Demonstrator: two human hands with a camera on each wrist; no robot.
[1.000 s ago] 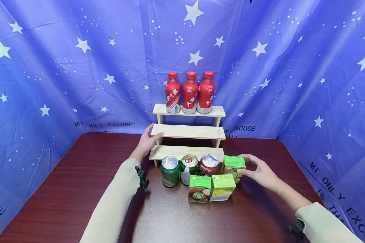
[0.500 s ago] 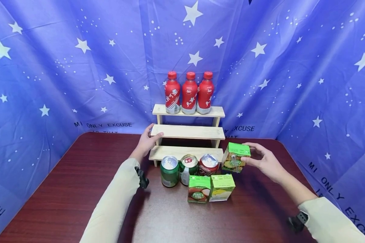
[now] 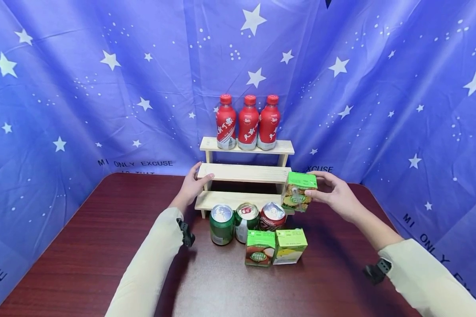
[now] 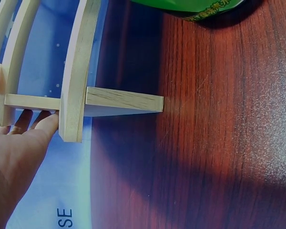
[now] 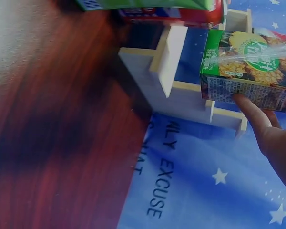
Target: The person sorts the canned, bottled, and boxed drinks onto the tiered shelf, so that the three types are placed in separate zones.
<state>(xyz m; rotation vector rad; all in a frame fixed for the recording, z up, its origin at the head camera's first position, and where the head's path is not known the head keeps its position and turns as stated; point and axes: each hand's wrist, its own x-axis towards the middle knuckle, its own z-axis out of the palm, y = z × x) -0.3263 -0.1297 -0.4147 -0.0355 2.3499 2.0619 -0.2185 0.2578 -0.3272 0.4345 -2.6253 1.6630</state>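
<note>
A three-tier wooden stand (image 3: 243,172) rises at the back of the table. My left hand (image 3: 191,186) grips the left end of its middle shelf, thumb on top; the left wrist view shows the fingers (image 4: 46,125) under the wood. In my right hand (image 3: 337,193) is a green-topped juice carton (image 3: 297,193) with a straw on its front, held off the table by the stand's right end. The right wrist view shows the carton (image 5: 248,67) pinched between thumb and fingers. Three red bottles (image 3: 247,125) stand on the top shelf.
Before the lowest shelf stand two green cans (image 3: 221,226) and a dark red can (image 3: 272,215). Nearer are a coconut-pictured carton (image 3: 259,251) and a yellow-green carton (image 3: 289,248). A blue starry curtain (image 3: 162,88) hangs behind the dark red table (image 3: 143,193).
My right hand has lifted the juice carton off the table, then moved it up and left toward the shelves' right end. The left hand stays on the middle shelf.
</note>
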